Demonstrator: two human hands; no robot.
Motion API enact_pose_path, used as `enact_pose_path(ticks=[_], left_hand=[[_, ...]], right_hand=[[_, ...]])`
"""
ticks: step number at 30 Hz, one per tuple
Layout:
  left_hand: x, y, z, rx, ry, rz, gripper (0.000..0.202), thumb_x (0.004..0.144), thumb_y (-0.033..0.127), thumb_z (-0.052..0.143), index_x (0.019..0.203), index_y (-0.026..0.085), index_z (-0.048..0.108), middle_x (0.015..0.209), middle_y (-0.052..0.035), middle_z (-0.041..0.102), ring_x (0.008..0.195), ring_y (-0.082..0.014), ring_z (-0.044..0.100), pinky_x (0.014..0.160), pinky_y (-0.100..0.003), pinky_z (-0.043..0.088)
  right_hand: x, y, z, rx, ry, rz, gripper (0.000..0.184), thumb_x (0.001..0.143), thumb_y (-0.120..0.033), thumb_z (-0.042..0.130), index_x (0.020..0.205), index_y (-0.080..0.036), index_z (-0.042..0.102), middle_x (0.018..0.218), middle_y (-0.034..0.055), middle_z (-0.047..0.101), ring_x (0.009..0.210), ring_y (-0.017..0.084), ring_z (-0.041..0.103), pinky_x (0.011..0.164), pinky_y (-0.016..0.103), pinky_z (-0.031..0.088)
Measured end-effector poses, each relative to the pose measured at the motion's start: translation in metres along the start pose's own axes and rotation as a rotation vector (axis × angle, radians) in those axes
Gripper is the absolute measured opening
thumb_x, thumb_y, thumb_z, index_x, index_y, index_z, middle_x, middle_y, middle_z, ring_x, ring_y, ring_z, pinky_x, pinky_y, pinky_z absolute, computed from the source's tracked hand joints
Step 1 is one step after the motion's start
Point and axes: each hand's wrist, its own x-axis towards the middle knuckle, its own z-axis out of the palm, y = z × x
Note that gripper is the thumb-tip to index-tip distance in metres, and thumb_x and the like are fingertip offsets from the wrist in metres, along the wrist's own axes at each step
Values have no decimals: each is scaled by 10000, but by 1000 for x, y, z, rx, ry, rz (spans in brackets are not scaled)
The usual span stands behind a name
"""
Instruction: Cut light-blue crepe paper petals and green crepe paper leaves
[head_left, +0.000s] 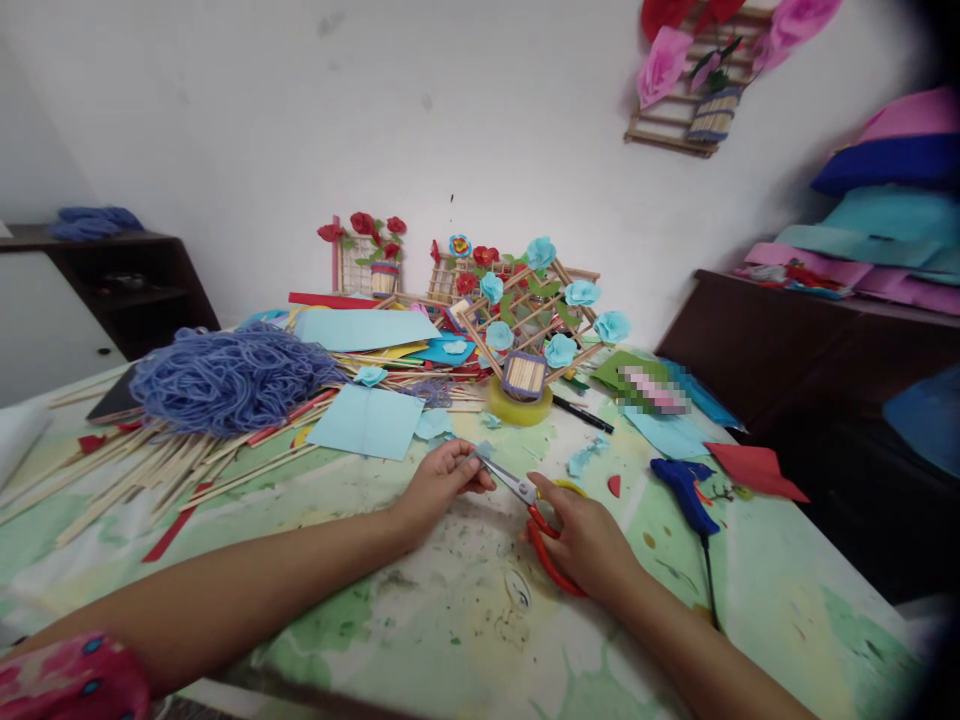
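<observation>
My right hand (589, 530) grips a pair of scissors (517, 485) with red and yellow handles, its fingers through the loops. The blades point left and touch or nearly touch the fingertips of my left hand (446, 480). Thumb and fingers of the left hand are pinched on a small piece of light blue paper (482, 451), mostly hidden by the fingers and blade tips. Just beyond lie light blue paper scraps (433, 425) and a square light blue sheet (367, 422). A lattice of sticks with blue paper flowers (499, 336) leans behind a yellow tape roll (517, 405).
At left, a heap of blue-purple yarn (232, 380) rests over thin wooden sticks (142, 470). A blue glue gun (686, 495) with its cord lies at right, near red paper (757, 470). A black pen (583, 413) lies beside the tape. Dark cabinets (810, 350) flank the table.
</observation>
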Motion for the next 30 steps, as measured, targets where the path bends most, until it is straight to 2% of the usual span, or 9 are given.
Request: enact_pose_path(ticks=[7, 13, 20, 30], left_hand=[[1, -2, 0, -5, 12, -6, 253, 739, 361, 648, 809, 147, 532, 648, -19, 644, 639, -121, 593, 670, -250, 453], [2, -3, 1, -20, 20, -3, 269, 722, 370, 665, 809, 151, 536, 622, -13, 636, 607, -119, 582, 626, -235, 434], [4, -7, 0, -12, 8, 7, 270, 736, 380, 654, 812, 152, 528, 622, -13, 641, 608, -113, 577, 623, -229, 430], [0, -2, 2, 5, -18, 34, 282, 749, 384, 646, 846, 150, 520, 661, -14, 641, 662, -118, 593, 666, -241, 445]], right_hand=[[0, -2, 0, 25, 6, 17, 594, 764, -380, 568, 1311, -176, 454, 1028, 90, 662, 773, 203, 617, 696, 291, 449], [-1, -4, -2, 49, 19, 23, 591, 747, -357, 577, 1305, -196, 466, 1012, 88, 672, 868, 224, 624, 741, 292, 456], [-1, -5, -3, 93, 29, 19, 567, 737, -298, 570, 1284, -173, 492, 1086, 105, 654, 948, 227, 618, 802, 292, 455], [-6, -9, -7, 58, 61, 15, 631, 720, -417, 595, 1300, -206, 466, 1030, 92, 665, 872, 240, 625, 748, 306, 443]])
